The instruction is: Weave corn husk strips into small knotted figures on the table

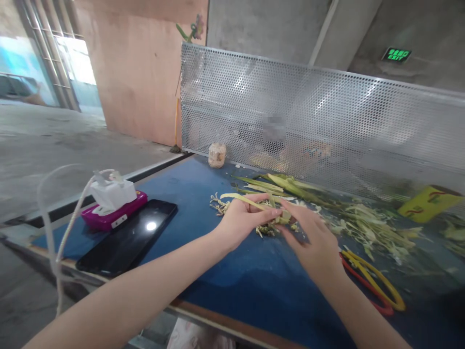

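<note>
Both hands meet over the middle of the blue table. My left hand (241, 223) is closed, pinching a pale yellow-green plant strip (234, 196) whose free end sticks out to the left. My right hand (316, 237) is closed too, its thumb and fingers around a greenish plant piece (286, 216) at the left thumb's tip. Whether both hold one single piece I cannot tell. Under and beside them lie small pale curled plant bits (218, 205), partly hidden by the hands. Just behind are long green leaves (290, 184).
Shredded leaves (378, 228) and a yellow container (430, 203) are on the right, near yellow (394, 293) and red (381, 306) loops. A black phone (127, 237) and magenta power strip (127, 213) with white plugs lie left. A perforated metal panel (308, 106) borders the back.
</note>
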